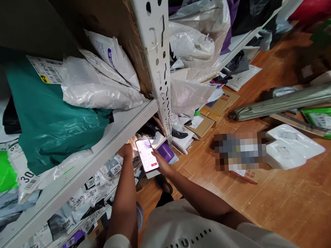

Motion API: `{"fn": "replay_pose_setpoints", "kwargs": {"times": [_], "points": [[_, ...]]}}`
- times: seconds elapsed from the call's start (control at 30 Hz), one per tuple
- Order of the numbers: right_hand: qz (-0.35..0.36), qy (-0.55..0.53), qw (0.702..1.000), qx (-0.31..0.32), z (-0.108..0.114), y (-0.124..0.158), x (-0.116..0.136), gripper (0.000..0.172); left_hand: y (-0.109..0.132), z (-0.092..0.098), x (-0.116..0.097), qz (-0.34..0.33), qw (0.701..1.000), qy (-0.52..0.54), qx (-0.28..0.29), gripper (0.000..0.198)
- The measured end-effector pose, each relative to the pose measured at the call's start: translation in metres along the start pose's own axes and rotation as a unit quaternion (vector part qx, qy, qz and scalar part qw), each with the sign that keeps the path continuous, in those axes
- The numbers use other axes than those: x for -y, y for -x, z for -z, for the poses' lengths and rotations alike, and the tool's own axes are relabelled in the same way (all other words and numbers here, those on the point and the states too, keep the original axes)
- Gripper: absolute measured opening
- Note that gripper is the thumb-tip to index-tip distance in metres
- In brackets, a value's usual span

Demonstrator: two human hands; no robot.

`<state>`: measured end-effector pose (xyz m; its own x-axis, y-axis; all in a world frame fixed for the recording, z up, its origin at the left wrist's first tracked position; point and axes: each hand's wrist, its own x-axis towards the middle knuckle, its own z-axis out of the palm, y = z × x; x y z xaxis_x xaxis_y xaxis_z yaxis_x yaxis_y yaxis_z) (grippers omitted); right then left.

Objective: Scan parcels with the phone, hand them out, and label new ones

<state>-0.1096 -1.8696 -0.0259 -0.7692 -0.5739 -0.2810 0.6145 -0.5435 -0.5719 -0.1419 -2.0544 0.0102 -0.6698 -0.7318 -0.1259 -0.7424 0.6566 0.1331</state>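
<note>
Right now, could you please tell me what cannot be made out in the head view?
All in the head view:
- Glowing white rectangular phone: smallest text too tiny.
- Bare left hand: fingertips lost in glare.
- Pixelated patch on orange-brown wooden floor: details masked.
- Glossy red parcel: cut by right edge.

Head-worn view, forward and down, seemingly close

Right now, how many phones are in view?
1: a phone in the right hand, screen lit, near the white post. Others may be hidden among the parcels.
</note>
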Motion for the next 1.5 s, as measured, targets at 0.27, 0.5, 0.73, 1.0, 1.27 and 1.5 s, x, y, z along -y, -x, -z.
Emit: {"fn": "replay_pose_setpoints", "kwargs": {"times": [0.27,0.5,0.73,1.0,1.27,1.5], "points": [[0.055,-0.004,0.998,-0.043,0.014,-0.04,0.001,0.037,-0.002,-0.003,0.004,-0.053,0.997,0.038,-0.036,0.044],[0.094,-0.039,0.993,-0.065,0.008,-0.053,0.008,0.037,0.016,-0.029,0.029,-0.123,0.974,0.076,-0.176,0.047],[0.106,-0.047,0.989,-0.088,0.014,-0.063,0.017,0.037,0.009,-0.043,0.029,-0.308,0.941,0.043,-0.135,0.033],[0.1,-0.03,0.991,-0.08,0.032,-0.039,0.012,0.037,0.004,-0.038,0.014,-0.488,0.872,-0.024,-0.029,0.037],[0.039,-0.026,0.996,-0.07,0.03,0.014,-0.019,0.045,0.004,-0.047,0.015,-0.44,0.896,0.023,-0.05,0.034],[0.012,-0.044,0.998,-0.041,-0.004,0.017,-0.036,0.04,0.009,-0.051,0.029,-0.379,0.911,0.156,-0.044,0.049]]}}
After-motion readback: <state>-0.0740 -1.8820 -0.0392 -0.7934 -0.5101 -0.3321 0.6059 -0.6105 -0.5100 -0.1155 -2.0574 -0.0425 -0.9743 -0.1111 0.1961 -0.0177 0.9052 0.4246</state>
